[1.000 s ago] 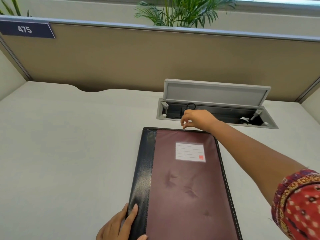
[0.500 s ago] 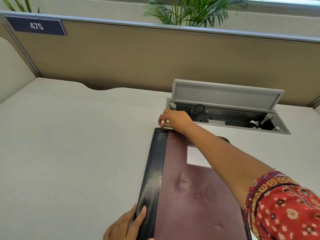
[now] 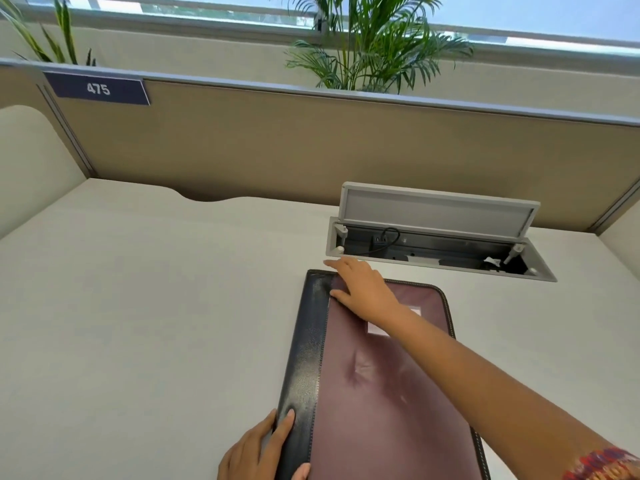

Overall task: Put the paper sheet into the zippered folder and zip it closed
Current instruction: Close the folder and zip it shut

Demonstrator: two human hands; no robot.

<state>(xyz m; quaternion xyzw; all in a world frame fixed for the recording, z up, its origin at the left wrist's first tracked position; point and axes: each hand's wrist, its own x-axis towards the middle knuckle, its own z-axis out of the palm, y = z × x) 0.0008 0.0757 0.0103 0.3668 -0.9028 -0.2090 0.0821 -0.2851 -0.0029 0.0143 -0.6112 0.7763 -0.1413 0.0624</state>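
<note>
The zippered folder, maroon with a black spine, lies closed on the pale desk. Its white label is partly covered by my forearm. My right hand lies flat on the folder's far left corner, fingers spread, with the index finger reaching past the far edge. Whether it touches a zipper pull is hidden. My left hand holds the near end of the spine, fingers on the black strip and thumb on the cover. No paper sheet is in sight.
Just beyond the folder, a grey cable box is sunk into the desk with its lid raised. A tan partition with a "475" sign closes the back. A palm plant stands behind it.
My right hand slid left along the folder's far edge from near the middle to the far left corner, then flattened out. My left hand stayed on the spine.
</note>
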